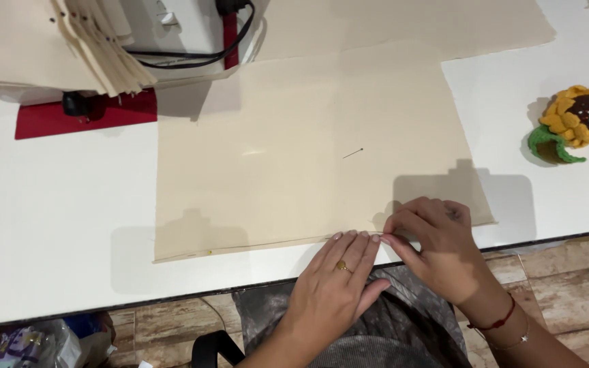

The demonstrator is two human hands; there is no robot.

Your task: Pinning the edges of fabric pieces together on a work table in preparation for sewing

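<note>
A large sheet of cream fabric (308, 150) lies flat on the white table (56, 225). Its near edge is folded into a narrow hem. My left hand (339, 272) lies flat with its fingertips pressing that hem; a ring shows on one finger. Beside it, my right hand (434, 242) pinches the folded edge between thumb and fingers, touching the left fingertips. A loose pin (352, 154) rests on the fabric further out. A yellow-headed pin (210, 251) sits in the hem at the left.
A sewing machine (172, 31) with a black cable and a stack of cream cloth pieces (69, 41) stands at the back left on a red mat (83, 116). A sunflower pincushion (577, 119) sits at the right. The table's front edge runs just under my hands.
</note>
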